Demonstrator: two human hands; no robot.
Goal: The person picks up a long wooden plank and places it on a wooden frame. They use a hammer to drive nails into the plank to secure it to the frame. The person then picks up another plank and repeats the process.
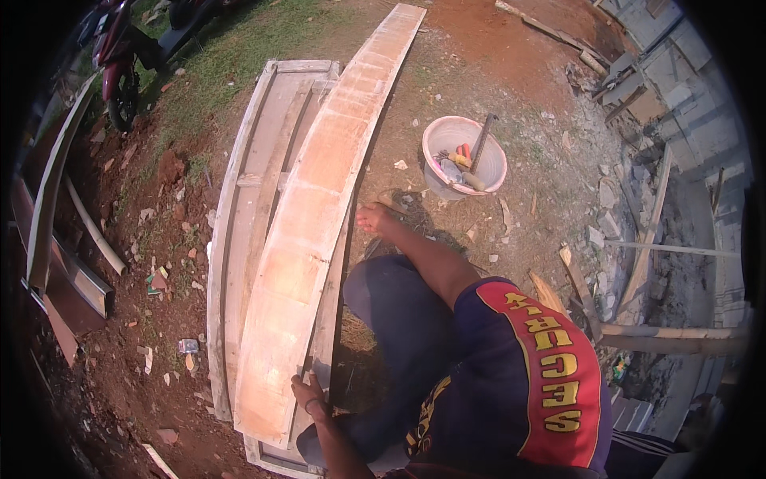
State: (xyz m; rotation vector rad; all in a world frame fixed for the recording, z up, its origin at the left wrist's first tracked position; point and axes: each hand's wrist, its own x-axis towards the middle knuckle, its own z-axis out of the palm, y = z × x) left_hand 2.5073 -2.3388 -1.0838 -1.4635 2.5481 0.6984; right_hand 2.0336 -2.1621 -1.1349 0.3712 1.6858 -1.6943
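A long, pale wooden board (307,207) lies lengthwise on top of a wooden frame panel (231,231) on the ground. Around the board's right edge, close to its near end, my left hand (309,393) is closed with its fingertips on the wood. My right hand (373,218) is closed beside the same edge, farther up. What its fingers hold, if anything, is too small to make out. A thin stick-like piece (392,206) shows just beyond that hand.
A pale bucket (432,169) with tools and a long handle stands to the right. A motorbike (120,64) is at the far left, above bent boards (49,199). Timber (650,231) and rubble line the wall (686,88) at right.
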